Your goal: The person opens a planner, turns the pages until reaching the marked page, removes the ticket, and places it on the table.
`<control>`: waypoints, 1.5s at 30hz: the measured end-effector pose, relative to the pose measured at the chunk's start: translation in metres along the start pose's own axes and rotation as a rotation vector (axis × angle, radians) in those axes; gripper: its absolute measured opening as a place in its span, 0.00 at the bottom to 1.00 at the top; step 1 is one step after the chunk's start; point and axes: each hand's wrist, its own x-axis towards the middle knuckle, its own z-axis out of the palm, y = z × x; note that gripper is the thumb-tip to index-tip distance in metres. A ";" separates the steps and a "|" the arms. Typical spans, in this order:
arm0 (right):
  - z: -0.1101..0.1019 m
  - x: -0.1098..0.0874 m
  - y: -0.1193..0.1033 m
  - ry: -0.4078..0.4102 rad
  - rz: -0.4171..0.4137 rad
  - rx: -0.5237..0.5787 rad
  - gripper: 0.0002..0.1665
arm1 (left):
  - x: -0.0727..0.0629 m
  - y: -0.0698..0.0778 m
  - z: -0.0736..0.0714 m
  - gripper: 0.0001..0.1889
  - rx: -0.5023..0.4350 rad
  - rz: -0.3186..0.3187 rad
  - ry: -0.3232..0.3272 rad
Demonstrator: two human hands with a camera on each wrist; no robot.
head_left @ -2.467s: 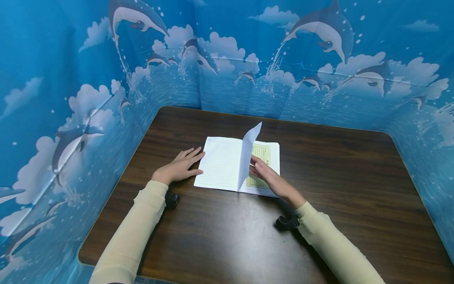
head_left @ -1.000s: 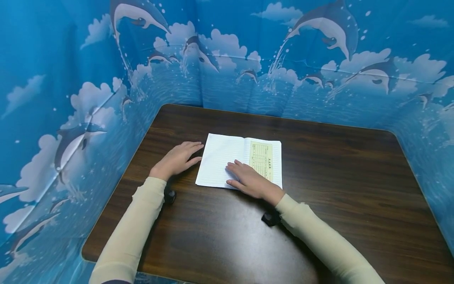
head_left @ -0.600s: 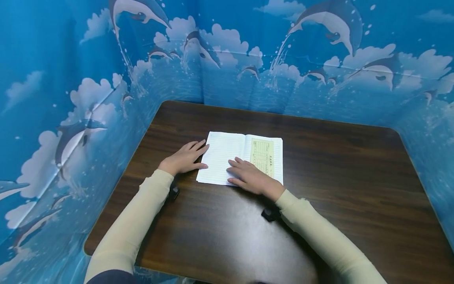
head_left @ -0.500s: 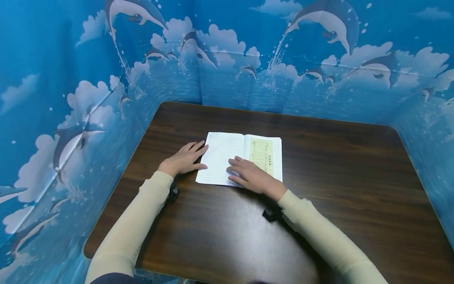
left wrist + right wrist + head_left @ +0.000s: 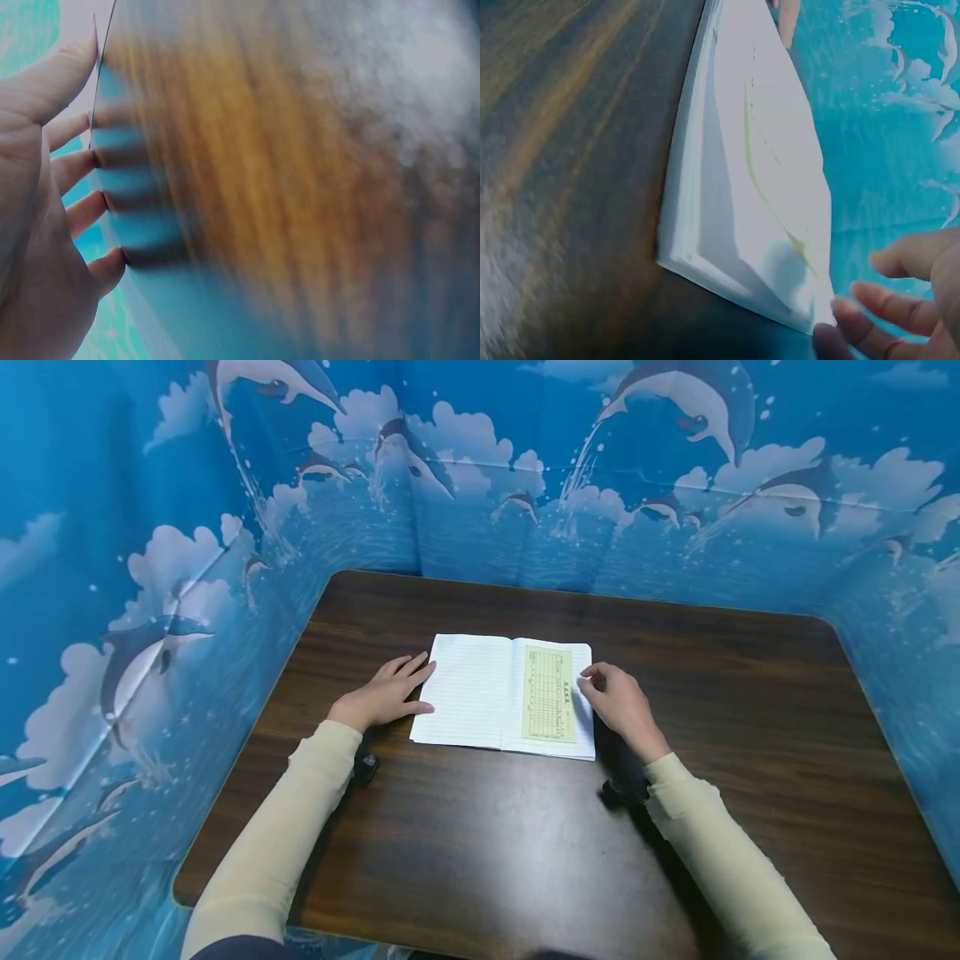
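Observation:
An open lined notebook (image 5: 468, 693) lies flat on the brown table. On its right page rests a pale yellow printed slip (image 5: 547, 693). My left hand (image 5: 382, 693) rests at the notebook's left edge with fingers spread; in the left wrist view its fingertips meet the table surface. My right hand (image 5: 618, 702) is at the right edge of the right page, fingers loosely bent. In the right wrist view, the thumb stands apart from the fingers, and the lower fingertips are at the corner of the notebook's pages (image 5: 735, 225).
The dark wood-grain table (image 5: 720, 735) extends around the notebook. Blue curtains (image 5: 480, 535) with dolphins and clouds stand along its back and sides. A black wrist device (image 5: 621, 793) sits under the right wrist, another black device (image 5: 366, 767) under the left.
Earlier a page was turned over to the left by my right hand, which then lay on the notebook. It has since moved right to the far edge, uncovering the slip. The left hand stays.

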 end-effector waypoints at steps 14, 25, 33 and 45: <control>0.029 0.004 -0.008 0.045 0.115 -0.157 0.37 | 0.001 -0.002 0.002 0.46 0.010 -0.001 0.001; 0.027 0.010 -0.019 0.084 0.146 -0.128 0.26 | 0.003 -0.001 -0.004 0.46 0.009 0.002 0.025; 0.036 0.003 -0.012 0.052 0.142 -0.094 0.21 | -0.006 0.000 0.008 0.46 -0.012 0.003 0.021; 0.032 0.004 -0.009 0.032 0.130 -0.032 0.16 | -0.005 -0.001 0.006 0.45 -0.010 0.021 0.047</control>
